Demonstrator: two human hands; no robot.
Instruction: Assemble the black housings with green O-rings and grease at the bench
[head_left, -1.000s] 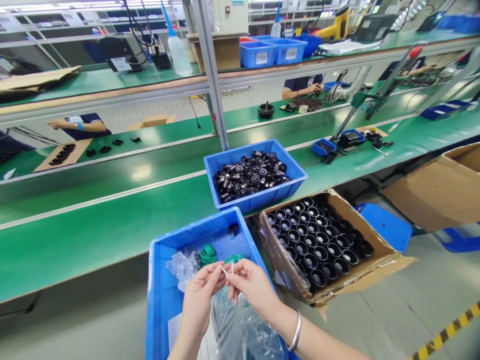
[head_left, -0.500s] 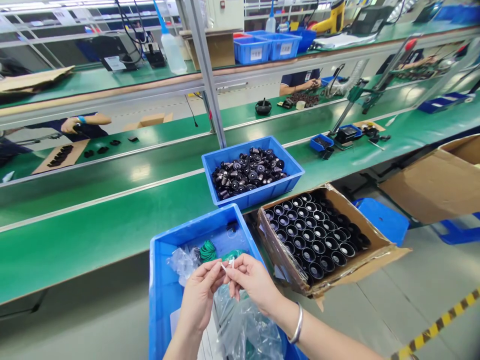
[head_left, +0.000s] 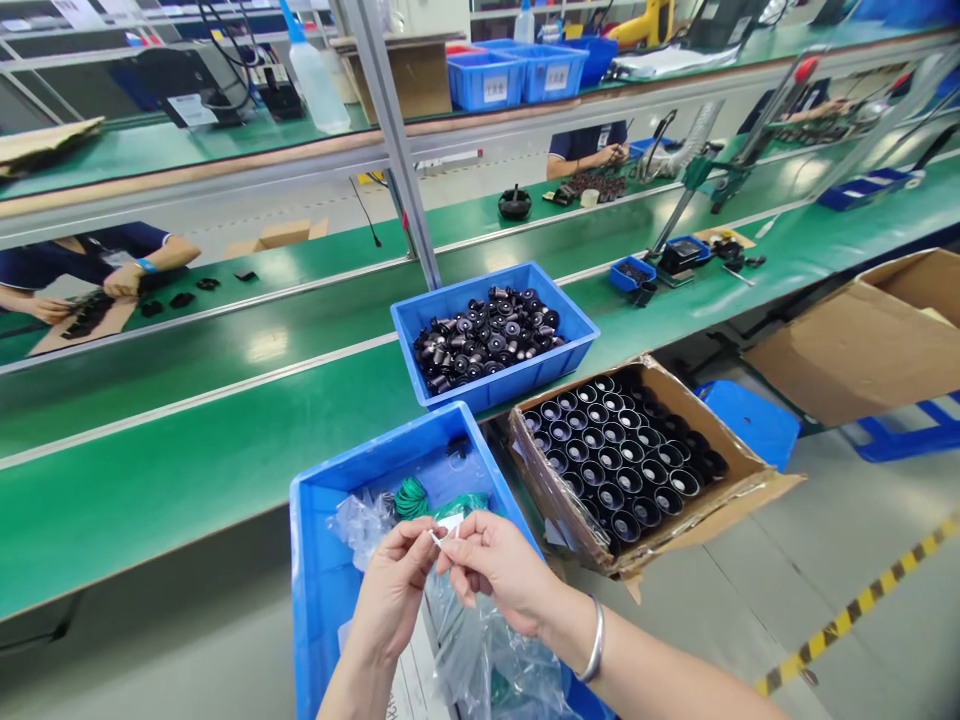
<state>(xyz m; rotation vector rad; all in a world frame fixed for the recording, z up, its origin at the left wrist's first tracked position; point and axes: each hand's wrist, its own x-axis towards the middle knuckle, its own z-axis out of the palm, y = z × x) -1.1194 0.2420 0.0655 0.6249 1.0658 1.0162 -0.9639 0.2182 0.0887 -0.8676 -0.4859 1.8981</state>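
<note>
Left hand (head_left: 394,590) and right hand (head_left: 499,565) pinch white strip (head_left: 444,532), lower centre | risk: loose pinch drops it into blue bin (head_left: 315,560).

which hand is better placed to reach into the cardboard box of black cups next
Right, probably. The right hand is on the side of the cardboard box. The left hand sits farther away over the blue bin. Both pinch a small white piece.

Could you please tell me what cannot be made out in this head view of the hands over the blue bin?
- The small white piece pinched between the left hand and right hand: too small to identify.
- The near end of the blue bin: cut off by the bottom edge and covered by the arms.
- What the clear plastic bag holds: blurred by crumpled film.
</note>
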